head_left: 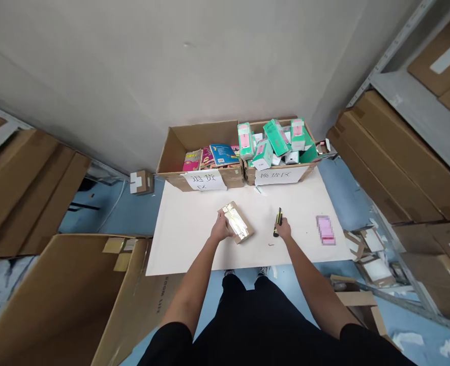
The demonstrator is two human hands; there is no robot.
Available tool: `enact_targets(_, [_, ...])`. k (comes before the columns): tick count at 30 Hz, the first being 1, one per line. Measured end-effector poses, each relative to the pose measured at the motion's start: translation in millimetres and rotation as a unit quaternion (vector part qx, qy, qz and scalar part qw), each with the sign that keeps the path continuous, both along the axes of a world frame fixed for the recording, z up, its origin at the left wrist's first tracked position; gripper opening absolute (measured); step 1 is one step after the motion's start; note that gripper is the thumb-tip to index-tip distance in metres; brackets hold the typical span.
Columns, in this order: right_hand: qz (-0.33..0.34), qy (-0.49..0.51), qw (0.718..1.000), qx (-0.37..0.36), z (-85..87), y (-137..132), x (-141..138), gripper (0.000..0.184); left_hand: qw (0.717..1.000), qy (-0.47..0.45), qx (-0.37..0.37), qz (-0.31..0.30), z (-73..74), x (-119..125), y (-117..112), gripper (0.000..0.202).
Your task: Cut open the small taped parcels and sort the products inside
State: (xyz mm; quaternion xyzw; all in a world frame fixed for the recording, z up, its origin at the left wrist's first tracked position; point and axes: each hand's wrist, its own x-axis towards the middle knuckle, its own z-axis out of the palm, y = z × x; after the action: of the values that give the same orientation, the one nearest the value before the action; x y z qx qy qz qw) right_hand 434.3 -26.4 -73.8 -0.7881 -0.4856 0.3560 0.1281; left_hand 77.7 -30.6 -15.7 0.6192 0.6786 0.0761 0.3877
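Note:
On the white table (186, 223) lies a small taped cardboard box (238, 223) with a shiny label on top. My left hand (220, 229) grips its left side, fingers and thumb around the edge. To the right, a black and yellow box cutter (278, 223) is held in my right hand (283, 229), its tip pointing away from me. A gap of bare table separates the cutter from the box. Whether its blade is out is too small to tell.
Behind stand two open cartons: one with books (225, 154), one piled with green-and-white boxes (276, 137). A pink item (326, 230) lies at the table's right. A large open carton (76, 295) stands at left. Shelves with long cartons (411, 157) flank the table.

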Motion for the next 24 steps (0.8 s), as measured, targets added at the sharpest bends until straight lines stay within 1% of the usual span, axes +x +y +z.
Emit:
enact_targets(2, [0.037,0.032,0.999,0.005,20.2,5,-27,0.042,0.999,0.022,-0.014,-0.021,-3.0,1,3,0.087])
enact_targets(4, [0.1,0.082,0.992,0.001,39.7,8,-62,0.05,0.998,0.045,-0.034,-0.033,-5.3,5,7,0.081])
enact_targets(5, [0.139,0.098,0.986,0.007,48.4,10,-82,0.05,0.997,0.057,-0.042,-0.037,-6.0,7,8,0.081])
enact_targets(6, [0.174,0.093,0.98,0.017,56.3,12,-101,0.049,0.995,0.07,-0.05,-0.043,-6.3,9,9,0.084])
enact_targets(8, [0.236,0.054,0.97,0.029,69.4,18,-139,0.052,0.992,0.096,-0.066,-0.057,-6.3,12,13,0.091])
enact_targets(11, [0.289,-0.019,0.957,0.021,82.3,31,-186,0.055,0.986,0.119,-0.09,-0.078,-6.5,13,18,0.104])
enact_targets(13, [0.306,-0.063,0.95,0.007,86.9,40,-208,0.05,0.984,0.125,-0.092,-0.088,-7.8,11,20,0.108])
enact_targets(15, [0.318,-0.104,0.942,-0.006,88.8,46,-223,0.045,0.983,0.128,-0.084,-0.098,-10.1,8,21,0.11])
enact_targets(17, [0.326,-0.136,0.935,-0.02,89.0,47,-232,0.045,0.984,0.127,-0.073,-0.107,-12.5,6,21,0.111])
enact_targets(21, [0.334,-0.174,0.925,-0.048,89.5,40,-238,0.055,0.983,0.122,-0.06,-0.121,-15.3,3,19,0.107])
enact_targets(24, [0.349,-0.192,0.914,-0.067,94.9,33,-239,0.059,0.986,0.107,-0.05,-0.117,-15.5,0,17,0.106])
